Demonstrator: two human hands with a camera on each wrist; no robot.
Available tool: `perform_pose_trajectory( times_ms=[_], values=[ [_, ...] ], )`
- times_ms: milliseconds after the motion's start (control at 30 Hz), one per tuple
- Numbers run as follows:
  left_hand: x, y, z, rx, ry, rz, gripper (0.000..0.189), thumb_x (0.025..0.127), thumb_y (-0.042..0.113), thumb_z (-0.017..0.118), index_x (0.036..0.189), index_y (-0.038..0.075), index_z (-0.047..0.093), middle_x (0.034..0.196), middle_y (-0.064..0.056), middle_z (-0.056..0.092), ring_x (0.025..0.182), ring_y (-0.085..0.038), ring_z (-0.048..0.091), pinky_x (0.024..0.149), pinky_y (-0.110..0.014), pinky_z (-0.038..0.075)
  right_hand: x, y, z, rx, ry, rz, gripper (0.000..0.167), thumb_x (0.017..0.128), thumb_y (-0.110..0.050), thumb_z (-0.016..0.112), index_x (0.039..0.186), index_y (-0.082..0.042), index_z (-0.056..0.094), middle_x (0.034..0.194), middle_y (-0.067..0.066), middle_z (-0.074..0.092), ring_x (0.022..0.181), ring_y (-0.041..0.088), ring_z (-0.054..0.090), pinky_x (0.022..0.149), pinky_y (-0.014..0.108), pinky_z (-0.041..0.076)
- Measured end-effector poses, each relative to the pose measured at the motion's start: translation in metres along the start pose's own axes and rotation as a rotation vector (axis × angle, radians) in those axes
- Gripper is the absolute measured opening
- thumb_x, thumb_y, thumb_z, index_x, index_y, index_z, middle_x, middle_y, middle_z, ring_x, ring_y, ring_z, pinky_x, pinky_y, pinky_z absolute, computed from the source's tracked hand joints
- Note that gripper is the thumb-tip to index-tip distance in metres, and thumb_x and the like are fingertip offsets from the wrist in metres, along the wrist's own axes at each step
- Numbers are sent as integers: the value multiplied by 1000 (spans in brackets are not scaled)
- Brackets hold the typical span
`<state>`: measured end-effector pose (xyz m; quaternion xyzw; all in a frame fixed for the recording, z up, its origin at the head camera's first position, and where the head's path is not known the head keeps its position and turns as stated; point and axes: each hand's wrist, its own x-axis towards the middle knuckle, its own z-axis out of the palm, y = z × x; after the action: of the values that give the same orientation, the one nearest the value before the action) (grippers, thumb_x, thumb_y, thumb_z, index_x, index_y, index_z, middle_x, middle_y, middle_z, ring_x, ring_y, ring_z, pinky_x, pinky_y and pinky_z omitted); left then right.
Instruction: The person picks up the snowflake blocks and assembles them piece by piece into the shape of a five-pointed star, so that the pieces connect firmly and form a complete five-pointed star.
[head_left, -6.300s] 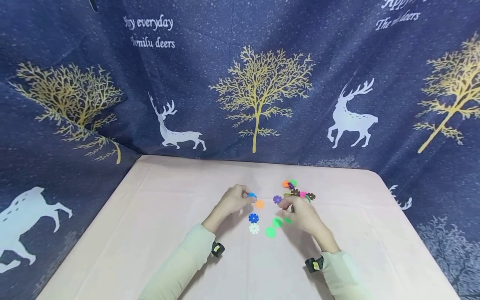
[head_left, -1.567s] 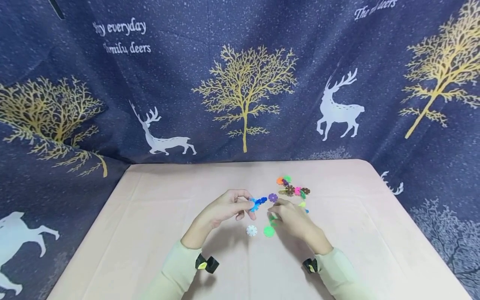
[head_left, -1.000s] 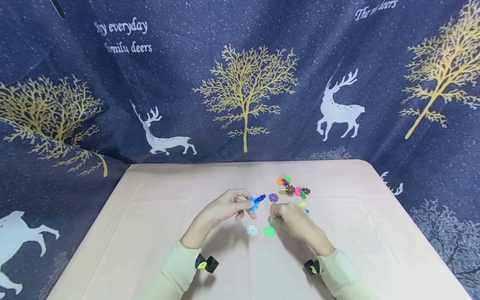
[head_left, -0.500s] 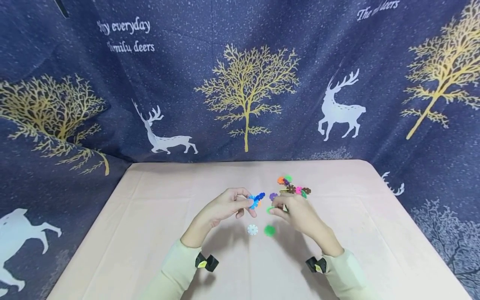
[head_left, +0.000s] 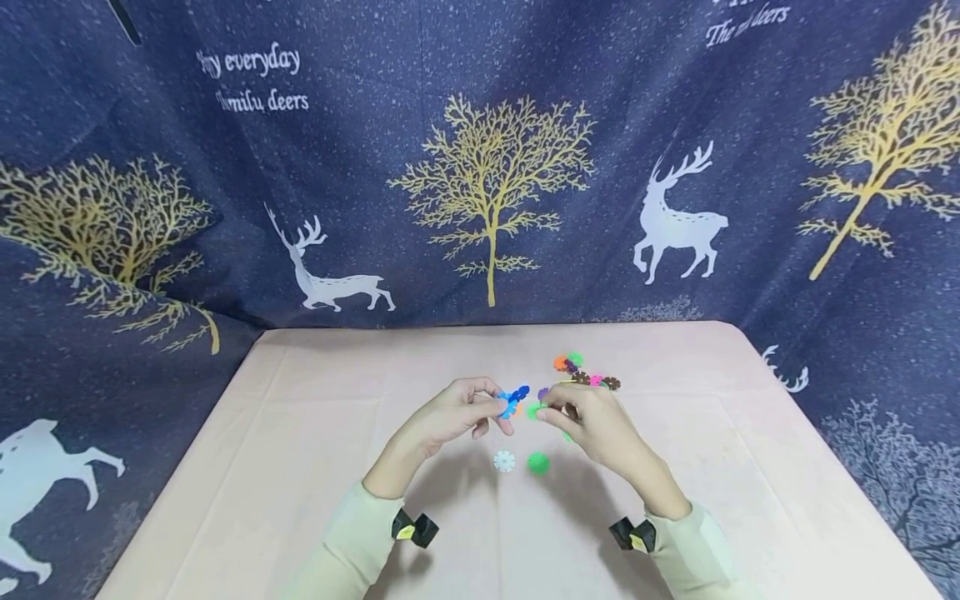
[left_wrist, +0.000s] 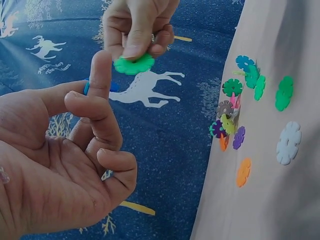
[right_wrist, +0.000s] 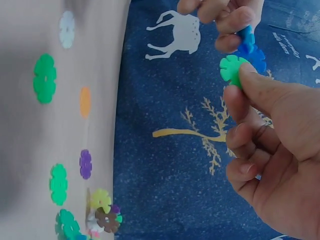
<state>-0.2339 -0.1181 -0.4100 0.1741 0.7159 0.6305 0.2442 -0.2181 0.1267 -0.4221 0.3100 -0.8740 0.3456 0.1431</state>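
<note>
My left hand (head_left: 457,417) pinches a light blue interlocking disc (head_left: 506,407) between thumb and fingers. Slotted into it at an angle is a dark blue interlocking disc (right_wrist: 256,59). My right hand (head_left: 596,421) pinches a green interlocking disc (right_wrist: 231,69) by its edge, raised just right of the blue pair. In the right wrist view the green disc overlaps the dark blue one. Beneath the hands, a white disc (head_left: 504,461) and another green disc (head_left: 538,463) lie flat on the pink tablecloth (head_left: 322,375).
An orange disc (left_wrist: 243,172) and a purple disc (right_wrist: 85,164) lie flat beyond the hands. A joined cluster of multicoloured discs (head_left: 581,379) sits behind the right hand. One more green disc (right_wrist: 58,184) lies near it. A dark blue printed curtain (head_left: 345,183) hangs behind the table.
The dark blue disc, earlier on the table, is now joined to the light blue one in my left hand. My right hand has picked up a green disc and lifted it towards that pair.
</note>
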Motion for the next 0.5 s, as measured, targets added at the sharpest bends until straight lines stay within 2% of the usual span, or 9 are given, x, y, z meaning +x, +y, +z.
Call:
perform_pose_trajectory(
  times_ms=[167, 333, 500],
  values=[
    [0, 1, 1, 8, 8, 1, 11, 100, 11, 58, 102, 1, 55, 78, -7, 74, 51, -10, 41, 61, -23, 38, 1, -4, 0, 25, 34, -9, 8, 89, -16, 76, 95, -13, 74, 78, -11, 64, 58, 0, 44, 50, 21, 42],
    [0, 2, 2, -4, 9, -7, 10, 100, 12, 57, 101, 2, 54, 77, -5, 74, 51, -9, 41, 59, -22, 38, 2, -7, 1, 31, 65, -31, 6, 88, -15, 77, 93, -15, 73, 76, -13, 60, 58, 1, 44, 50, 21, 40],
    [0, 1, 4, -24, -3, 12, 11, 101, 12, 57, 102, 1, 54, 77, -4, 73, 50, -8, 41, 56, -21, 38, 3, -8, 1, 11, 94, -72, 8, 86, -13, 78, 91, -16, 73, 75, -14, 59, 58, 1, 43, 50, 20, 39]
  ],
)
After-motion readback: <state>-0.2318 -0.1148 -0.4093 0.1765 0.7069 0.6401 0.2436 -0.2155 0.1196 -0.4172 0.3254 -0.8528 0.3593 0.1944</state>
